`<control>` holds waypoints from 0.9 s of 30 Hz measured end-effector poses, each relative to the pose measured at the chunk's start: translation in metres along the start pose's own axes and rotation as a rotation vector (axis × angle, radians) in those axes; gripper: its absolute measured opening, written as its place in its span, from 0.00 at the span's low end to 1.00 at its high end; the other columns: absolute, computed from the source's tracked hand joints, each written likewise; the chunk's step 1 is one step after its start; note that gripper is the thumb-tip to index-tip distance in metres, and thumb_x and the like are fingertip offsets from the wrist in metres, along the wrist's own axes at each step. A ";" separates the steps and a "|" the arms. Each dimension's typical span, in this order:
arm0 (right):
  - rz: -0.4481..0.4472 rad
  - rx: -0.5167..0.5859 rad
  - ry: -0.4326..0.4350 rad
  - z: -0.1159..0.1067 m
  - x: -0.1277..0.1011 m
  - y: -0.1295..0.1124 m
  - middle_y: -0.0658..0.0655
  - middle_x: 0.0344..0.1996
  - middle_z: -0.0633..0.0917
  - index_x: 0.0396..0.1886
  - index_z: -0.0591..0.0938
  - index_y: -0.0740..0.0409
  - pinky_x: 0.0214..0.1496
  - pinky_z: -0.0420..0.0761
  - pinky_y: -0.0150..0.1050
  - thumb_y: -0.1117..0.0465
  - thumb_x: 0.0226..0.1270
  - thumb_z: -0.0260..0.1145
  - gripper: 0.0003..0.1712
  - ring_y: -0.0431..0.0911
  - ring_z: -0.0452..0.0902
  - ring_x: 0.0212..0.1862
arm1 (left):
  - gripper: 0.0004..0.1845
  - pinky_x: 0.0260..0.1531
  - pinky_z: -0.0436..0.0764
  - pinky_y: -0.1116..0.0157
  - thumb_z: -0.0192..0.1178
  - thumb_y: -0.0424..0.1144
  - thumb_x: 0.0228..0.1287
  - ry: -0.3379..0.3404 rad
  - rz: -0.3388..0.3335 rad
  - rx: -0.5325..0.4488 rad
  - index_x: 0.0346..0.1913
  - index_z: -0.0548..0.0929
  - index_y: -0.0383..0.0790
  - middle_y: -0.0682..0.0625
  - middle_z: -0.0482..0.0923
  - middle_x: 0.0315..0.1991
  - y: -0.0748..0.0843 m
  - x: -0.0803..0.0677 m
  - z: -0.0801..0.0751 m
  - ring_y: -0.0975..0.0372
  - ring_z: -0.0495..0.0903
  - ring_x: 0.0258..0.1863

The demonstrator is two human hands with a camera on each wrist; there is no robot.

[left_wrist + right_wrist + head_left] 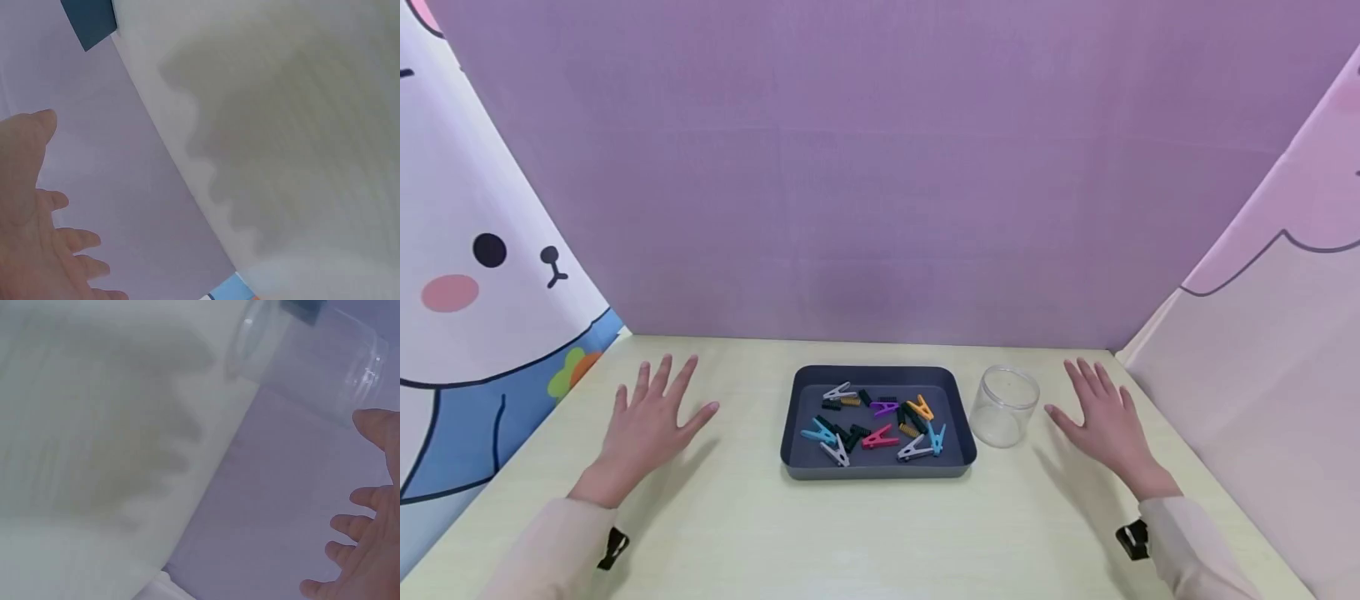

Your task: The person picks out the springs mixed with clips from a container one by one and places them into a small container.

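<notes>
A dark tray [877,472] sits mid-table and holds several small clips [880,421] in teal, pink, purple, orange, white and black. A clear empty jar [1005,406] stands just right of the tray; its side shows in the right wrist view as the jar [312,369]. My left hand [651,421] hovers flat with spread fingers over the table, left of the tray, holding nothing; it appears at the frame edge as the left hand [31,231]. My right hand [1105,421] is spread the same way right of the jar, also empty, seen as the right hand [369,544].
The pale yellow table [880,533] is closed in by a purple back wall [880,167], a rabbit-print cloth panel [475,275] on the left and a pink cloth panel [1262,350] on the right. A corner of the tray [90,22] shows in the left wrist view.
</notes>
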State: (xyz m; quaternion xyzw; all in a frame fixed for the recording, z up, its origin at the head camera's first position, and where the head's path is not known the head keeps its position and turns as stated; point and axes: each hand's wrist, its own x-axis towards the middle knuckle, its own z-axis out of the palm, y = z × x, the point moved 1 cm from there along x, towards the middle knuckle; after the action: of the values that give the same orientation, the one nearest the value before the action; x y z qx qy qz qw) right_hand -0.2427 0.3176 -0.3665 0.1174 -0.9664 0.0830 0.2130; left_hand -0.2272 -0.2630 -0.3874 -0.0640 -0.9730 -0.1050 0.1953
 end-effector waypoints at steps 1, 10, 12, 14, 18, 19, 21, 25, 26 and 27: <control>-0.002 0.004 0.010 -0.001 0.002 -0.002 0.70 0.65 0.62 0.68 0.58 0.62 0.59 0.51 0.68 0.44 0.60 0.58 0.42 0.64 0.50 0.68 | 0.42 0.54 0.47 0.30 0.52 0.60 0.59 0.005 0.004 0.002 0.71 0.49 0.47 0.29 0.52 0.67 0.001 0.001 0.000 0.33 0.45 0.65; -0.059 0.041 0.155 -0.012 0.019 -0.022 0.71 0.58 0.70 0.60 0.66 0.68 0.55 0.60 0.65 0.54 0.56 0.63 0.35 0.66 0.60 0.62 | 0.39 0.54 0.52 0.32 0.54 0.58 0.59 0.022 0.031 -0.003 0.69 0.56 0.44 0.30 0.56 0.65 0.013 0.013 0.000 0.33 0.51 0.64; -0.076 0.054 0.188 -0.013 0.022 -0.028 0.70 0.56 0.72 0.57 0.69 0.69 0.54 0.62 0.64 0.56 0.54 0.64 0.33 0.66 0.62 0.60 | 0.39 0.55 0.52 0.33 0.54 0.57 0.59 0.024 0.035 -0.005 0.68 0.57 0.43 0.30 0.56 0.65 0.016 0.016 0.002 0.33 0.52 0.64; -0.094 0.061 0.215 -0.013 0.024 -0.033 0.69 0.54 0.74 0.55 0.70 0.69 0.52 0.64 0.63 0.58 0.53 0.64 0.31 0.64 0.65 0.59 | 0.38 0.56 0.52 0.34 0.55 0.57 0.58 0.025 0.040 -0.009 0.67 0.59 0.42 0.30 0.57 0.65 0.019 0.018 0.003 0.34 0.52 0.64; -0.121 0.076 0.243 -0.010 0.029 -0.045 0.67 0.49 0.78 0.51 0.73 0.67 0.48 0.67 0.62 0.59 0.53 0.64 0.26 0.62 0.69 0.55 | 0.37 0.56 0.55 0.35 0.57 0.55 0.58 0.035 0.051 -0.012 0.66 0.61 0.40 0.31 0.59 0.64 0.025 0.021 0.008 0.34 0.55 0.63; -0.126 0.082 0.244 -0.010 0.030 -0.048 0.66 0.48 0.78 0.50 0.74 0.67 0.47 0.67 0.61 0.59 0.53 0.63 0.25 0.61 0.70 0.54 | 0.37 0.56 0.56 0.35 0.57 0.54 0.57 0.039 0.054 -0.011 0.66 0.61 0.40 0.31 0.60 0.64 0.027 0.022 0.009 0.35 0.55 0.63; -0.135 0.093 0.236 -0.008 0.032 -0.054 0.66 0.46 0.79 0.50 0.74 0.66 0.47 0.67 0.60 0.59 0.54 0.63 0.24 0.61 0.71 0.53 | 0.36 0.56 0.57 0.36 0.57 0.54 0.57 0.050 0.065 -0.012 0.65 0.62 0.39 0.31 0.61 0.63 0.030 0.023 0.011 0.35 0.57 0.62; -0.157 0.096 0.205 -0.004 0.033 -0.068 0.65 0.46 0.80 0.49 0.75 0.65 0.50 0.67 0.59 0.60 0.55 0.64 0.22 0.60 0.72 0.52 | 0.35 0.55 0.60 0.38 0.58 0.52 0.57 0.068 0.096 -0.023 0.64 0.64 0.39 0.32 0.64 0.61 0.035 0.024 0.016 0.37 0.60 0.61; -0.160 0.093 0.191 -0.003 0.034 -0.071 0.64 0.46 0.80 0.49 0.75 0.65 0.51 0.67 0.58 0.59 0.55 0.64 0.22 0.59 0.72 0.52 | 0.34 0.55 0.61 0.39 0.58 0.52 0.57 0.069 0.103 -0.029 0.64 0.65 0.38 0.33 0.65 0.61 0.037 0.024 0.017 0.37 0.61 0.61; -0.165 0.091 0.178 -0.002 0.034 -0.074 0.64 0.46 0.80 0.49 0.75 0.65 0.52 0.67 0.58 0.59 0.55 0.64 0.22 0.59 0.72 0.51 | 0.34 0.55 0.61 0.39 0.58 0.52 0.57 0.065 0.108 -0.032 0.63 0.65 0.38 0.33 0.65 0.60 0.038 0.024 0.019 0.37 0.61 0.61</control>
State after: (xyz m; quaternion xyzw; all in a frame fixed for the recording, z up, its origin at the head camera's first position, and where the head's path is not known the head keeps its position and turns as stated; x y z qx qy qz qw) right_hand -0.2522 0.2402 -0.3420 0.1982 -0.9261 0.1188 0.2984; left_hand -0.2501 -0.2198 -0.3878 -0.1160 -0.9595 -0.1121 0.2311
